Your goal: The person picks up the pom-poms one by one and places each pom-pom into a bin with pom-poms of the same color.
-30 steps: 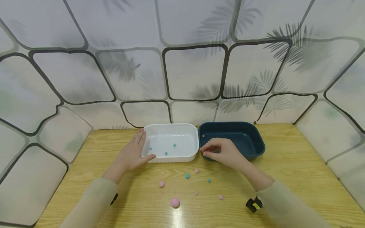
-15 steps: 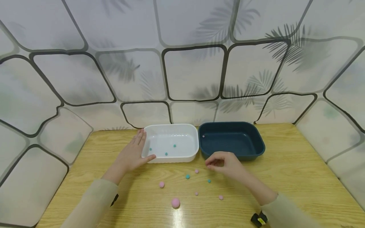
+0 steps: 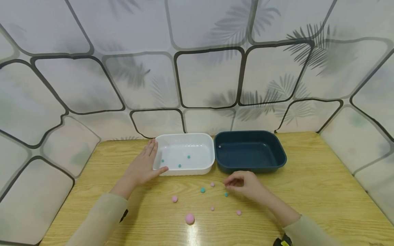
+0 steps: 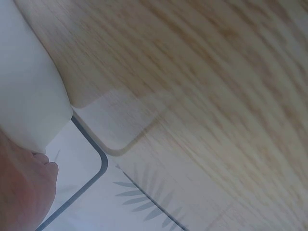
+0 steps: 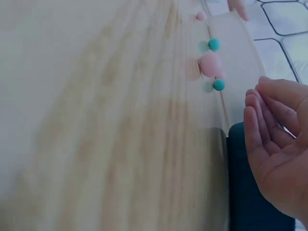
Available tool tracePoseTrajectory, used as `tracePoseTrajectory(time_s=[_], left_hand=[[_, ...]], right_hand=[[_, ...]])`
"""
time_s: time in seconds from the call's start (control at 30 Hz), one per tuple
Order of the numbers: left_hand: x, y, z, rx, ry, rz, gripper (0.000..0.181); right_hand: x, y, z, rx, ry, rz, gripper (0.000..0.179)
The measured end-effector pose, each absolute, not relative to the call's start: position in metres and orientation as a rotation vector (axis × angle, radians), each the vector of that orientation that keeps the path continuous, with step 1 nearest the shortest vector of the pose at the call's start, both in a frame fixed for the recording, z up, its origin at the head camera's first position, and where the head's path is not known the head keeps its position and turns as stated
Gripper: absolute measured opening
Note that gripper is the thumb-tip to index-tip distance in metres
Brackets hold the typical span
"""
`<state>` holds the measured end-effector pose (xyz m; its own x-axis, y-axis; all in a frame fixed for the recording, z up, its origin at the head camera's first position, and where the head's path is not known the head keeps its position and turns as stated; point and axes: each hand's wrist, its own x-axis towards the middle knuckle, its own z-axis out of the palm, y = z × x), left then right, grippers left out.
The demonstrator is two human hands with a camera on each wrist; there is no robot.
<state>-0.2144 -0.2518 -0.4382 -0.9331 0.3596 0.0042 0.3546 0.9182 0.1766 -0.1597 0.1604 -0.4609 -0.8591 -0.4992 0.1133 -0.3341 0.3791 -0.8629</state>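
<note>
My left hand [image 3: 141, 168] rests with extended fingers along the left end of a white tray [image 3: 187, 172], its thumb over the front rim. Three small teal balls [image 3: 188, 156] lie inside that tray. My right hand [image 3: 246, 184], fingers loosely bent and thumb near the index fingertip, is just in front of a dark blue tray [image 3: 261, 150]. Nothing shows between its fingertips in the right wrist view. Closest to them is a small teal ball [image 3: 226, 194] on the table. One tiny pink ball [image 3: 220, 146] sits in the dark tray.
Other balls lie scattered on the wooden table [image 3: 147, 218]: a teal ball [image 3: 202, 190], a large pink ball [image 3: 189, 218] and several smaller pink ones, including one pink ball [image 3: 238, 212] toward the right. Behind the side-by-side trays rises a patterned backdrop [image 3: 209, 78].
My right hand has drawn back from the dark tray's left front corner toward me, down to the table near the small teal ball. The left hand has stayed put.
</note>
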Motion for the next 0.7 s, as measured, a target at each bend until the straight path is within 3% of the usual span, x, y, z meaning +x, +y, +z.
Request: tracePoseTrajectory(time_s=[0.37,0.7], left_hand=[[-0.214,-0.252,-0.439,0.577,3.048,0.277,0.110],[-0.214,-0.251,-0.437,0.567,3.039,0.274,0.109]], right_hand=[[-0.163,0.165,-0.479,-0.698,2.379,-1.455,0.022],[-0.166,0.162,-0.484,-0.789,2.458,-1.339,0.018]])
